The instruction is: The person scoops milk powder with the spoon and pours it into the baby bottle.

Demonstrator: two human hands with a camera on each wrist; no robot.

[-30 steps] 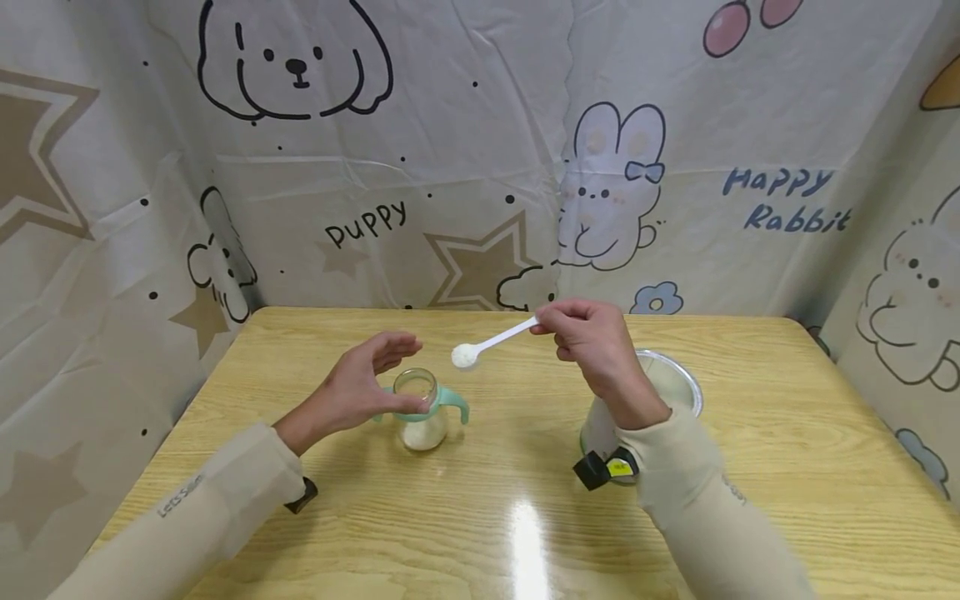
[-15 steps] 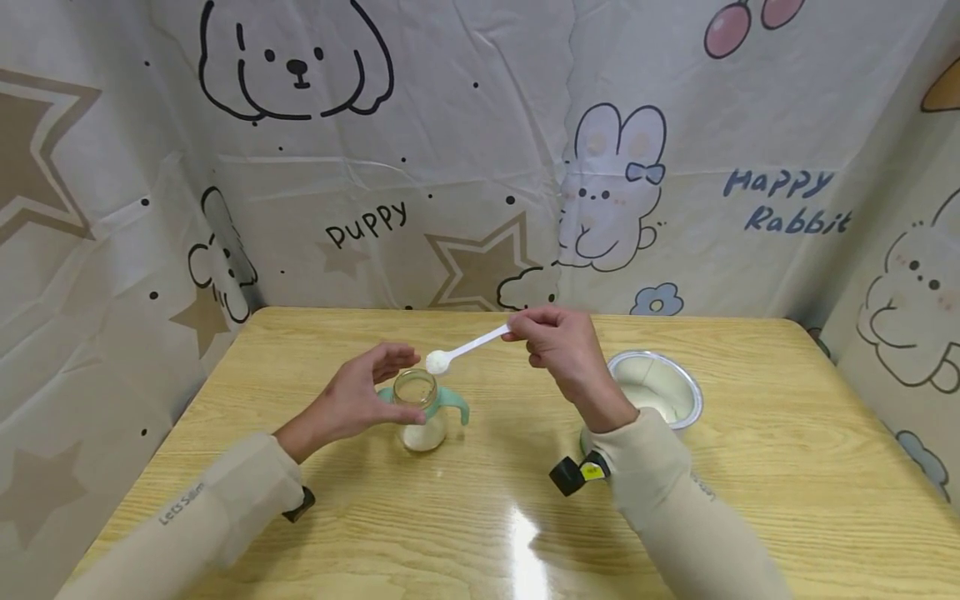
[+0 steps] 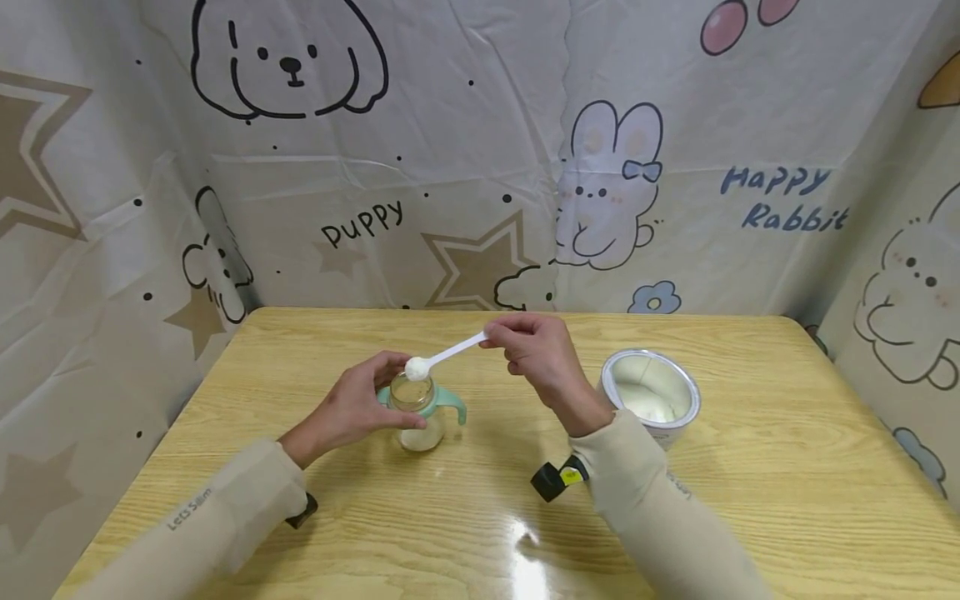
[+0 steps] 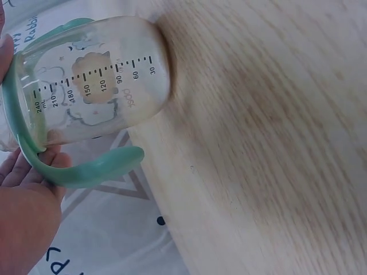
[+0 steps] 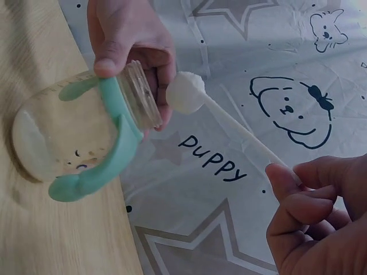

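Observation:
A clear baby bottle (image 3: 422, 438) with a mint-green two-handled collar stands uncapped on the table, white powder in its bottom. Printed volume marks run along its side in the left wrist view. My left hand (image 3: 352, 402) holds it around the neck, thumb on the green collar (image 5: 116, 109) and fingers behind. My right hand (image 3: 542, 360) pinches the handle end of a white measuring scoop (image 3: 454, 347) between thumb and fingers. The scoop's bowl, heaped with white powder (image 5: 184, 91), hangs over the bottle's open mouth, close to the rim.
An open can (image 3: 684, 427) with a silver rim and white powder inside stands right of the right forearm. The wooden table (image 3: 780, 467) meets a cartoon-printed cloth (image 3: 480, 125) at the back and sides.
My right hand has carried the loaded scoop leftward, from beside the bottle to over its mouth, uncovering the can. My left hand has closed in around the bottle's neck.

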